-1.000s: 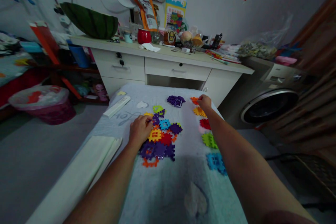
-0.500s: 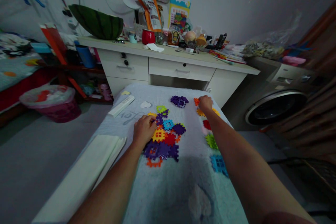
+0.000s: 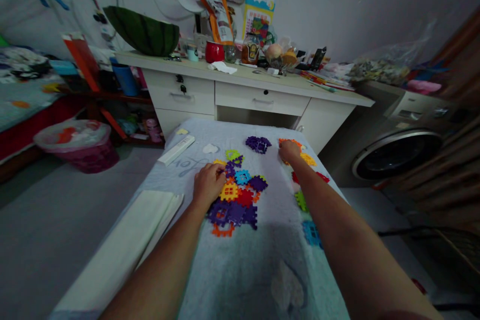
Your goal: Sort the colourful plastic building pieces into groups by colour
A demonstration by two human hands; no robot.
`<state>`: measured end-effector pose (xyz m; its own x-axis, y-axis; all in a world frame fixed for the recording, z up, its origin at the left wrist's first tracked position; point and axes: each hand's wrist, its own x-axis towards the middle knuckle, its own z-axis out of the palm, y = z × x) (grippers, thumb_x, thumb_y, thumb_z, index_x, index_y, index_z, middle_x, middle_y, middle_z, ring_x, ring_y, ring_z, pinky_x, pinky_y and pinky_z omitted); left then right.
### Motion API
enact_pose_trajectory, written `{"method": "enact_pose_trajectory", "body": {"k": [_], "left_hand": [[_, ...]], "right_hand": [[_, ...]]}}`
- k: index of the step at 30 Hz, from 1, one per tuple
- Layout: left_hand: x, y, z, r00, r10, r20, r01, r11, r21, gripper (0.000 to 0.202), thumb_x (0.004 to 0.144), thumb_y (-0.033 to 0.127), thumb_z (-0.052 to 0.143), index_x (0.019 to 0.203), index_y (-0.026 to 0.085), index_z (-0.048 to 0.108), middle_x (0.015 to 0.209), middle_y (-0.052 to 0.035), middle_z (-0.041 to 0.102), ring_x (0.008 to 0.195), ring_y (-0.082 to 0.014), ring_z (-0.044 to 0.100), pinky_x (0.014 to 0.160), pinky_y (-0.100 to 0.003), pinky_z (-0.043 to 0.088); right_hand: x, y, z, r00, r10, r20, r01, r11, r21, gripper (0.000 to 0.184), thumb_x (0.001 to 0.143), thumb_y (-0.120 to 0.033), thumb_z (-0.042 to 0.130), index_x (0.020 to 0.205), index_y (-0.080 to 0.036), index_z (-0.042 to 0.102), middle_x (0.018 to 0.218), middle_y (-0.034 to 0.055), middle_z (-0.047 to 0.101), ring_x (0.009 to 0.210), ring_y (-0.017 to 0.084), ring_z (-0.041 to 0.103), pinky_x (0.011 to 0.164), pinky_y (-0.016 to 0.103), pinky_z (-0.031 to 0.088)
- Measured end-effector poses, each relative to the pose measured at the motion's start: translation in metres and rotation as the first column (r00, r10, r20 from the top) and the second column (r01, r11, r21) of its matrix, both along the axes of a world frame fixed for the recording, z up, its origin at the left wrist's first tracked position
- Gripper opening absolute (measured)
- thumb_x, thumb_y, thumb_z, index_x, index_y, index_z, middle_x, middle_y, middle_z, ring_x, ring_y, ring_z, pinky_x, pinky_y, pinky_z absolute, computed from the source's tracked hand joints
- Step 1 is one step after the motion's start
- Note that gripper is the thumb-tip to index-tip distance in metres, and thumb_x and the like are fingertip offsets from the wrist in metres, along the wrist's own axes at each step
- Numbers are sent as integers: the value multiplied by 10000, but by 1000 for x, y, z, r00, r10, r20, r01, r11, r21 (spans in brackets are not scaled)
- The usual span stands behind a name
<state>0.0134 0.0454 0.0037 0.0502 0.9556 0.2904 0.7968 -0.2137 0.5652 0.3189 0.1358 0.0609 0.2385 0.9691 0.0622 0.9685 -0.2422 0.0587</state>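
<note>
A pile of coloured interlocking plastic tiles (image 3: 237, 195) lies in the middle of a pale blue cloth-covered table (image 3: 243, 270). My left hand (image 3: 208, 185) rests at the pile's left edge, fingers curled against a tile. My right hand (image 3: 289, 151) is farther back on the right, closed over an orange and yellow tile (image 3: 305, 158). A row of separate tiles runs under my right forearm: red (image 3: 321, 176), green (image 3: 301, 201) and blue (image 3: 311, 233). A purple tile cluster (image 3: 257, 144) sits apart at the back.
A white remote-like bar (image 3: 176, 149) and a folded white cloth (image 3: 127, 245) lie on the table's left. Behind stands a cluttered white desk (image 3: 243, 85) with half a watermelon (image 3: 144, 35). A washing machine (image 3: 393, 152) is at the right, a pink bin (image 3: 77, 145) at the left.
My right hand has drawn back slightly toward me over the orange and yellow tiles. The camera has shifted a little. My left hand stays at the pile.
</note>
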Motion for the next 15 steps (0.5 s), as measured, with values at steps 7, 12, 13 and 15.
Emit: {"method": "enact_pose_trajectory", "body": {"k": [7, 12, 13, 15], "left_hand": [[-2, 5, -7, 995, -5, 103, 1, 1000, 31, 224, 841, 255, 520, 1011, 236, 665, 1037, -41, 650, 1009, -208, 618, 890, -330, 467], [-5, 9, -5, 992, 23, 127, -35, 995, 96, 223, 822, 231, 520, 982, 202, 672, 1019, -70, 643, 1033, -229, 593, 965, -361, 447], [-5, 9, -5, 992, 32, 119, -45, 993, 108, 227, 815, 226, 524, 983, 195, 672, 1027, -76, 644, 1042, -237, 587, 980, -374, 438], [-6, 10, -6, 994, 39, 102, -52, 991, 126, 230, 807, 219, 531, 991, 191, 668, 1051, -78, 648, 1059, -244, 579, 998, -388, 423]], "right_hand": [[-75, -21, 7, 810, 512, -286, -504, 857, 106, 247, 872, -176, 531, 1038, -165, 714, 1013, 64, 717, 912, 165, 637, 839, 250, 451], [-114, -31, -10, 752, 627, -206, -618, 778, 114, 375, 814, -69, 537, 1150, -148, 682, 1152, 127, 658, 1059, 203, 589, 947, 296, 409], [-116, -32, -13, 764, 617, -188, -610, 786, 98, 392, 808, -43, 514, 1144, -152, 686, 1135, 129, 660, 1054, 205, 590, 938, 295, 408], [-118, -31, -18, 788, 591, -173, -589, 805, 68, 394, 810, -21, 485, 1113, -159, 697, 1084, 125, 669, 1010, 200, 600, 896, 279, 413]]}}
